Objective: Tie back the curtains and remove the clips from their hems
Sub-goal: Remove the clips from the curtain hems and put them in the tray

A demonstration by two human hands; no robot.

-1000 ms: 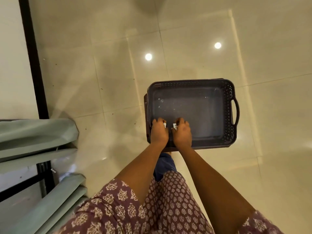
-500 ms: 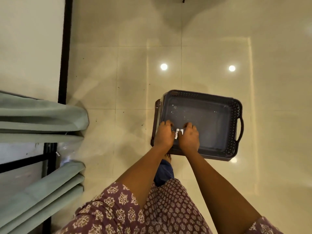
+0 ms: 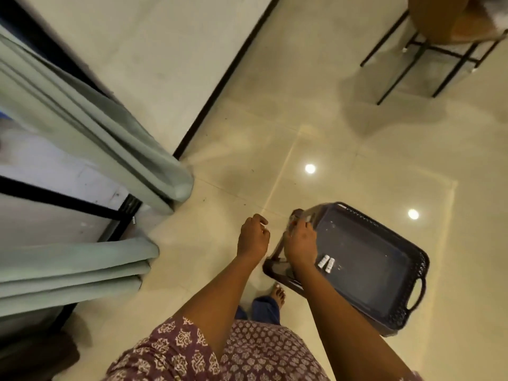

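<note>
The two clips [image 3: 326, 264] now lie in the basket [image 3: 384, 273], just right of the right hand [image 3: 299, 243]. Both hands have let go: the left hand [image 3: 253, 237] hangs loosely curled and holds nothing, and the right rests on the rim, so this pair looks done.

Glossy cream floor tiles [image 3: 343, 127] mirror ceiling lights. The dark perforated plastic basket [image 3: 412, 287] looks smooth; matt sage-green cloth curtains [image 3: 90, 138] hang at left.
</note>
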